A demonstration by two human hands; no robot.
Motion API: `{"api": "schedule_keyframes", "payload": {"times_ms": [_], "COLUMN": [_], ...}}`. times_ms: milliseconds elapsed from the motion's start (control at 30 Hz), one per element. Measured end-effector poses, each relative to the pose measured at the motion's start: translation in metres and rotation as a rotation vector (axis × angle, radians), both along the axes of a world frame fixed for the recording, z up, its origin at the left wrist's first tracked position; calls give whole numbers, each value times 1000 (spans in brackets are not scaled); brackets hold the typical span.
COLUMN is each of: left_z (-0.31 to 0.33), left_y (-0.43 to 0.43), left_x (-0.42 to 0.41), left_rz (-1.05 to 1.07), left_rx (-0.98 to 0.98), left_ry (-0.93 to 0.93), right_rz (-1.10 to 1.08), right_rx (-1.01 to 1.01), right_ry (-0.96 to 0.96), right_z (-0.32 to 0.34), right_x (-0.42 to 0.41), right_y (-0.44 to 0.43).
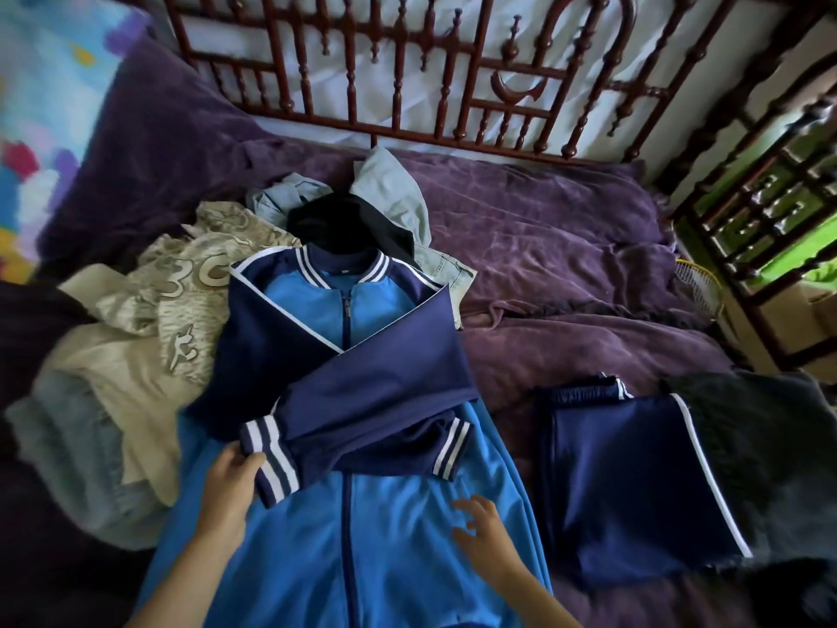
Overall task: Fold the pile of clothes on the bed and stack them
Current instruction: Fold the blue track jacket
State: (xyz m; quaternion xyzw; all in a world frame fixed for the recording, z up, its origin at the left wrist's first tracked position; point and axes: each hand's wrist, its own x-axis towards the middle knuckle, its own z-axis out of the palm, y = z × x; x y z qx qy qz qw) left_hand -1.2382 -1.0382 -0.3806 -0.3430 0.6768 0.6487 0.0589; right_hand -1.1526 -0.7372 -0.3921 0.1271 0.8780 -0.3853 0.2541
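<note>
Two hands: low in frame, over a track jacket point(398, 564).
Left hand point(235, 469): 7 o'clock, pinching the striped cuff point(271, 460) of a navy sleeve.
Right hand point(480, 532): 5 o'clock, fingers spread over the blue front.
Track jacket: centre, zipped, sleeves crossed, on the purple bedspread point(566, 265).
Folded navy trousers point(634, 482): 4 o'clock.
Unfolded pile point(181, 287): 9 to 12 o'clock.
</note>
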Motion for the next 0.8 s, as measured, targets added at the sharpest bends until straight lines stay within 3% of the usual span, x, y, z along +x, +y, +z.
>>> {"api": "schedule_keyframes", "payload": {"times_ms": [133,267,367,533,800], "left_z": [-18,-20,-28,-31,-4], "left_y": [-20,-14,-16,-20,-40], "left_x": [24,29,21,-1,-124], "left_rz": [-86,-154,-220,-439,-466], "left_rx": [59,86,-84,-537,-798], "left_ry": [-193,-233,-201,-179,-34], "right_rz": [-18,-46,-36,8,-4], "right_rx": [54,104,149,171,281], "right_ry": [-93,-115,-70,-65,67], "right_z": [-6,-5,2,6,21], "right_x": [4,-7,-21,-45,-169], "right_y": [-15,-20,-22,-26,-24]}}
